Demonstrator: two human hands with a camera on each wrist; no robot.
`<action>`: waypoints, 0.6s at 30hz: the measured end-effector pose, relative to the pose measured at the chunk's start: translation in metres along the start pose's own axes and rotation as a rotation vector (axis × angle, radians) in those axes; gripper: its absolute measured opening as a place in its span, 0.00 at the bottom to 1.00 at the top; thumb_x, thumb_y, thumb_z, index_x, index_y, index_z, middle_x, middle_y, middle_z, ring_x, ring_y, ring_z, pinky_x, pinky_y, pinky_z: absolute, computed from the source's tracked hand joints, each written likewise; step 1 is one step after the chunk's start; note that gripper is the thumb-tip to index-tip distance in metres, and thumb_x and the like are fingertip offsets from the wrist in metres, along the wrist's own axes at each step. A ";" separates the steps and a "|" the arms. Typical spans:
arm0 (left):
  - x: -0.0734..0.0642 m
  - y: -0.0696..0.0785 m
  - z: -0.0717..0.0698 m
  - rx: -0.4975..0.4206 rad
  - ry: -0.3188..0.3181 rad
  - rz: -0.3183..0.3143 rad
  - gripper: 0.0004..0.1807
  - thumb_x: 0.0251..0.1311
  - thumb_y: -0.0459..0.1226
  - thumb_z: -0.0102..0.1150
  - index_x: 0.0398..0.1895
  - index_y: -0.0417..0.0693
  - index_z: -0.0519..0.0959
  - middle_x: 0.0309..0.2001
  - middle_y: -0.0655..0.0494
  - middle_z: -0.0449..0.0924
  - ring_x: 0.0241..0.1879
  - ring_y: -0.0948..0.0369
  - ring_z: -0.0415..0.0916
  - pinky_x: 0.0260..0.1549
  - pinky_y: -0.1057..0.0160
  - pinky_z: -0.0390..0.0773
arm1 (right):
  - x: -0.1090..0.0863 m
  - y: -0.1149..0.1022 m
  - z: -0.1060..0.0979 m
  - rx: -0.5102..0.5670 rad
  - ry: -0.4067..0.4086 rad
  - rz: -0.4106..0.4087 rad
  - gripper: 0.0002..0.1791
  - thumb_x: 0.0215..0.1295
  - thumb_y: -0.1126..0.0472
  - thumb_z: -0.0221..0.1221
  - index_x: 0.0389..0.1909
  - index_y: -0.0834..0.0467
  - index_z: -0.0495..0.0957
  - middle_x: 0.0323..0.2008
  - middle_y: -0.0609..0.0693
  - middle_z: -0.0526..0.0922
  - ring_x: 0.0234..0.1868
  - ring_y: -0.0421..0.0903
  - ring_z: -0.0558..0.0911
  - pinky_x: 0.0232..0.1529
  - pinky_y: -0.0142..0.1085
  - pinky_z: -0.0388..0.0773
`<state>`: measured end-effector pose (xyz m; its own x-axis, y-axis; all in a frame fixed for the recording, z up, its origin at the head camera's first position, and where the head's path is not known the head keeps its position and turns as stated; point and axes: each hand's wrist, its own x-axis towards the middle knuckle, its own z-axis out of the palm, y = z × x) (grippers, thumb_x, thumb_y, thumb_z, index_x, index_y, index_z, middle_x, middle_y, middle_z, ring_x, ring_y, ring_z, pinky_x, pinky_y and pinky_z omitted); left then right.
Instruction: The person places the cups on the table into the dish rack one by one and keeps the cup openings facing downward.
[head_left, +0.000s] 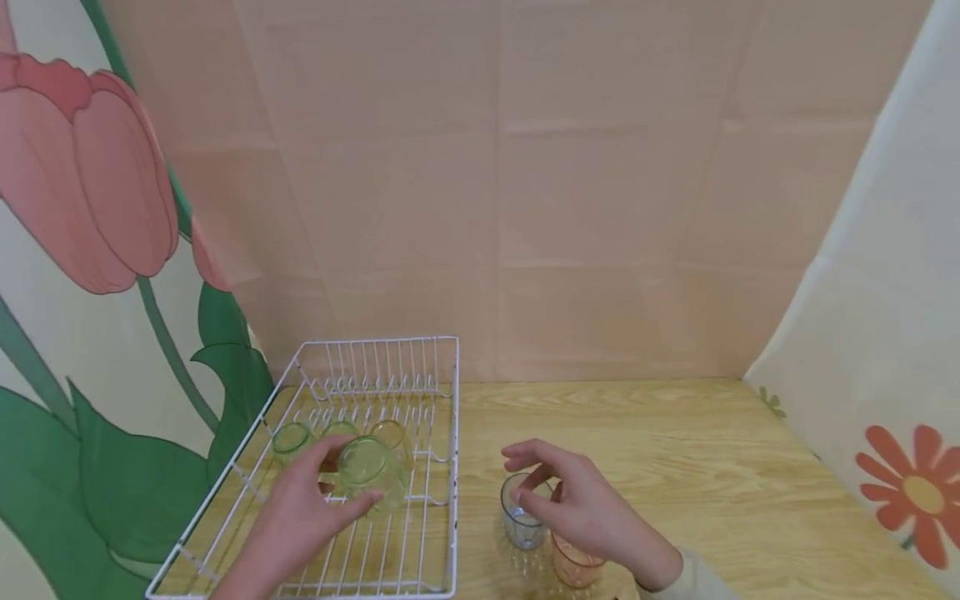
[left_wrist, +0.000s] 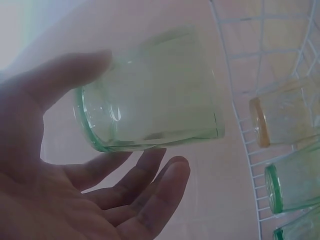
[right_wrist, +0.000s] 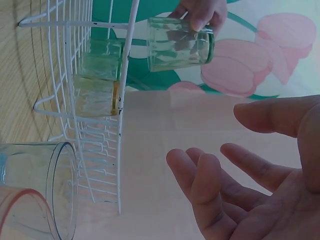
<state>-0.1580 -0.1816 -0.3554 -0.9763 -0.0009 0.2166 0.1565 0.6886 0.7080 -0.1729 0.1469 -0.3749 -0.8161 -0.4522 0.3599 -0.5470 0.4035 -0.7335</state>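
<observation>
Over the dish rack, my left hand (head_left: 288,521) grips a clear green drinking glass (head_left: 372,479) between thumb and fingers. In the right wrist view this glass (right_wrist: 180,45) hangs above the rack's top wire, apart from it. Inside the rack stand two green glasses (head_left: 291,442) and an amber glass (head_left: 392,440). My right hand (head_left: 588,508) is empty, its fingers loosely bent and spread, over a clear bluish glass (head_left: 525,533) on the table. Close by stands a pinkish-orange glass (head_left: 576,567), partly hidden by that hand.
The white wire dish rack (head_left: 454,525) stands on a wood-grain table (head_left: 675,450), left of the bluish glass. A pink sheet (head_left: 585,208) hangs behind the table. Flower-printed cloths (head_left: 90,333) close off the left and right sides.
</observation>
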 end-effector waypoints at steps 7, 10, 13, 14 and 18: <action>0.007 -0.009 -0.012 0.106 -0.042 -0.076 0.45 0.45 0.55 0.78 0.62 0.40 0.73 0.50 0.45 0.81 0.49 0.49 0.78 0.43 0.49 0.81 | 0.000 0.001 -0.001 0.031 -0.025 0.028 0.18 0.70 0.55 0.62 0.59 0.49 0.76 0.50 0.49 0.84 0.40 0.40 0.83 0.27 0.33 0.78; 0.011 -0.013 -0.018 0.155 -0.054 -0.084 0.45 0.46 0.56 0.77 0.62 0.38 0.72 0.51 0.41 0.81 0.50 0.46 0.78 0.42 0.46 0.80 | 0.000 0.001 -0.001 0.023 -0.024 0.036 0.17 0.70 0.55 0.62 0.58 0.49 0.76 0.49 0.49 0.84 0.39 0.39 0.83 0.26 0.33 0.78; 0.014 -0.017 -0.023 0.179 -0.056 -0.069 0.45 0.47 0.57 0.76 0.61 0.37 0.72 0.53 0.38 0.80 0.50 0.44 0.79 0.41 0.45 0.80 | -0.001 0.002 -0.002 0.017 -0.025 0.047 0.17 0.70 0.55 0.62 0.58 0.49 0.77 0.49 0.48 0.85 0.39 0.39 0.83 0.26 0.33 0.78; 0.014 -0.019 -0.024 0.182 -0.057 -0.067 0.45 0.47 0.57 0.76 0.61 0.37 0.72 0.54 0.38 0.80 0.50 0.44 0.79 0.41 0.46 0.81 | -0.001 0.002 -0.002 0.012 -0.025 0.049 0.17 0.70 0.55 0.62 0.58 0.49 0.77 0.49 0.48 0.85 0.39 0.39 0.83 0.26 0.33 0.78; 0.015 -0.026 -0.028 0.187 -0.067 -0.065 0.44 0.48 0.55 0.76 0.61 0.37 0.72 0.56 0.38 0.79 0.50 0.44 0.79 0.39 0.48 0.81 | -0.001 0.003 0.000 0.015 -0.028 0.051 0.17 0.70 0.55 0.62 0.58 0.49 0.76 0.49 0.48 0.85 0.39 0.39 0.83 0.26 0.33 0.78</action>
<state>-0.1725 -0.2192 -0.3518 -0.9922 -0.0055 0.1249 0.0686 0.8112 0.5808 -0.1737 0.1491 -0.3775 -0.8369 -0.4540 0.3058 -0.5022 0.4147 -0.7588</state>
